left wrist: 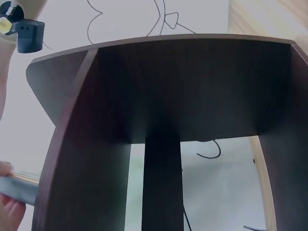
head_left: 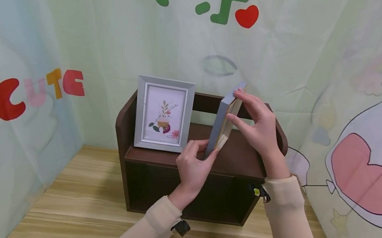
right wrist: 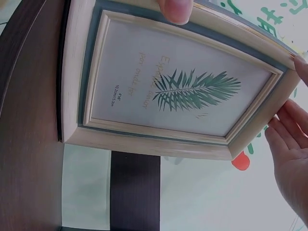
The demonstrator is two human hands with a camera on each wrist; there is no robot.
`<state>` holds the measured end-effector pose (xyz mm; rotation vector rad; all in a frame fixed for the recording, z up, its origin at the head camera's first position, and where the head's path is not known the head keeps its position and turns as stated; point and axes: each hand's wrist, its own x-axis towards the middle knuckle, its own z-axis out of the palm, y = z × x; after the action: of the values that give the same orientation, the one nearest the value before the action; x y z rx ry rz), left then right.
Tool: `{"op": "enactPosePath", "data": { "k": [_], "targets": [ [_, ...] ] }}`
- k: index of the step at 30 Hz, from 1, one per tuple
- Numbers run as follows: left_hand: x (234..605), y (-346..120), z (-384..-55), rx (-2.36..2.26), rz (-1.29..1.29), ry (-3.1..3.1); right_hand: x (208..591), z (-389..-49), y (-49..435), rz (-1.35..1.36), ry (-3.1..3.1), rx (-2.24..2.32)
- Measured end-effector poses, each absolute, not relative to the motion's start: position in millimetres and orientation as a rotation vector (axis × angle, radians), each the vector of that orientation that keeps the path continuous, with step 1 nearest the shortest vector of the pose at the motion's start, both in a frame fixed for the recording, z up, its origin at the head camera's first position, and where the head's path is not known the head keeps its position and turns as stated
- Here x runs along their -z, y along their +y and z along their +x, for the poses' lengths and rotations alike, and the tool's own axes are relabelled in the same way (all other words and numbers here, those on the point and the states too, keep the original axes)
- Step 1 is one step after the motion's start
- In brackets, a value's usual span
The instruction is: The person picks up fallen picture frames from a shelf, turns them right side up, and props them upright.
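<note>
My left hand [head_left: 195,164] pinches the bottom of a picture frame [head_left: 216,123] between thumb and fingers. At its top edge, my right hand [head_left: 259,126] grips with bent fingers and thumb. The frame stands nearly edge-on in the head view, blue-grey along its side. From the right wrist, its cream front shows a green leaf print [right wrist: 197,91] with faint lettering, and my left thumb [right wrist: 177,9] lies on the border. It is over the dark brown shelf unit [head_left: 241,157]; whether its bottom touches the board, I cannot tell.
A grey-white picture frame [head_left: 185,122] with a flower print stands upright on the left of the shelf top. The unit's raised side panel [head_left: 281,138] rises at the right, above an open lower compartment [head_left: 222,202]. Wood-grain table [head_left: 86,202] lies below; printed curtains [head_left: 284,59] surround it.
</note>
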<state>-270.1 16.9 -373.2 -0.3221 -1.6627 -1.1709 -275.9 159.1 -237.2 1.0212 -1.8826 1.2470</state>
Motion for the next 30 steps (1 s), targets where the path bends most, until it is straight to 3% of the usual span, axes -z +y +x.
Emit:
{"op": "enactPosePath", "data": {
  "k": [17,30],
  "targets": [
    [380.9,9.7,-263.8,1.368,-0.662,-1.686,234.8,-282.5,171.2,1.093,-1.879,-1.244],
    [354.2,9.6,-237.5,1.508,-0.815,-1.652,231.9,-286.4,175.6,1.164,-1.893,-1.262]
  ]
}}
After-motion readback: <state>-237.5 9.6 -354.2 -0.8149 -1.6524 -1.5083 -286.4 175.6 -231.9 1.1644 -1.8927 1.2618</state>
